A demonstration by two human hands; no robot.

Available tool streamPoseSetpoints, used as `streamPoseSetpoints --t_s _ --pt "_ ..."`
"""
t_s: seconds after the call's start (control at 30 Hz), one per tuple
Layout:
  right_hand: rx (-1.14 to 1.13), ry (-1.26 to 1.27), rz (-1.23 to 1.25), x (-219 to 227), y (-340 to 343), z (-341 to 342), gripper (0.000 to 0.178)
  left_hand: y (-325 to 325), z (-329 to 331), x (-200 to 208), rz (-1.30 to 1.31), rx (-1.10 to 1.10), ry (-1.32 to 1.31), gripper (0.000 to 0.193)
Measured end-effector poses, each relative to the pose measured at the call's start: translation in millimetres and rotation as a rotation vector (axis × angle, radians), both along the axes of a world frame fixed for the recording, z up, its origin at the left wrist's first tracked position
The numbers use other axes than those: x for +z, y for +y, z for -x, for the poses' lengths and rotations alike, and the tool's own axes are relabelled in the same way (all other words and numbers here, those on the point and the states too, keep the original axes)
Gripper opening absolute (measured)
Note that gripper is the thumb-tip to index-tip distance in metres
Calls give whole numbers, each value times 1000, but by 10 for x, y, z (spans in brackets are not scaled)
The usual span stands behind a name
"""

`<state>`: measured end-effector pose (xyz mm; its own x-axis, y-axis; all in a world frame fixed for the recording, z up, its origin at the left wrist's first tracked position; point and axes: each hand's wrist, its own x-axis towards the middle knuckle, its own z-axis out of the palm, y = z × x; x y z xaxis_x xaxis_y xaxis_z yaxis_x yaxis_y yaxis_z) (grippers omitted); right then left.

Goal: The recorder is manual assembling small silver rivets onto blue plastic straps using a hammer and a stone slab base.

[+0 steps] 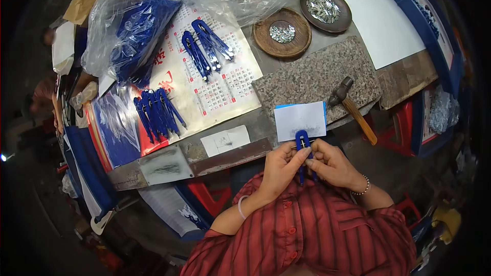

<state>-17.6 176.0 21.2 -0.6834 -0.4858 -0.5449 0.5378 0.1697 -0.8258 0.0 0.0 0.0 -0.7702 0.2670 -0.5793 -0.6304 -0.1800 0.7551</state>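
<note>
A blue U-shaped, two-legged piece [301,138] with a thin crosspiece is pinched between both my hands, its rounded end up and its legs pointing down toward my shirt. My left hand [281,168] closes on it from the left, with the thumb along its side. From the right, my right hand [333,166] grips it with bent fingers. Just beyond the rounded end lies a white paper pad [300,117] with grey smudges. A hammer [358,110] with a wooden handle rests right of the pad, its head on a speckled stone slab [317,79].
Similar blue pieces lie in two groups, a near pile [157,115] and a far pile [204,48], on a printed calendar sheet [240,66]. Two round dishes, one wooden [261,41] and one dark [343,20], hold small shiny parts. A plastic bag [135,36] contains blue items.
</note>
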Motion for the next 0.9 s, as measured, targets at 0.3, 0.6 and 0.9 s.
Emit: streamPoseSetpoints --t_s 0.3,0.6,0.9 --pt "47 75 -75 -20 6 21 13 35 18 -18 15 41 53 23" --pt "43 39 -51 6 -5 27 12 57 7 -26 43 84 116 22" --pt "-11 -6 -33 -2 -29 -13 12 52 35 27 62 49 111 21"
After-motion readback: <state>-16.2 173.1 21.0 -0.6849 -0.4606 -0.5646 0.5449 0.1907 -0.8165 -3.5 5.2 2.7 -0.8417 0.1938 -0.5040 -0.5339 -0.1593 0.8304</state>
